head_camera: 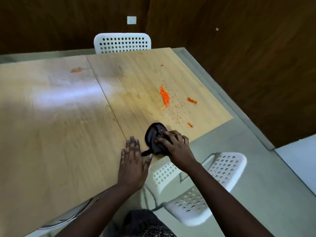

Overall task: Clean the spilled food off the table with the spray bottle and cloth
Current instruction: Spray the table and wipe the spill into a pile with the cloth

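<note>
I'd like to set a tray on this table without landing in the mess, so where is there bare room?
The widest bare stretch is the left panel of the table, between the left hand and the small orange smear at the far side. The right panel is crowded: orange crumbs scatter toward its right edge, and the right hand grips the black cloth at the near edge.

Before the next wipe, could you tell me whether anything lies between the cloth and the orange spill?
Nothing visible does: only bare table lies between the black cloth, held in the right hand, and the orange spill.
</note>
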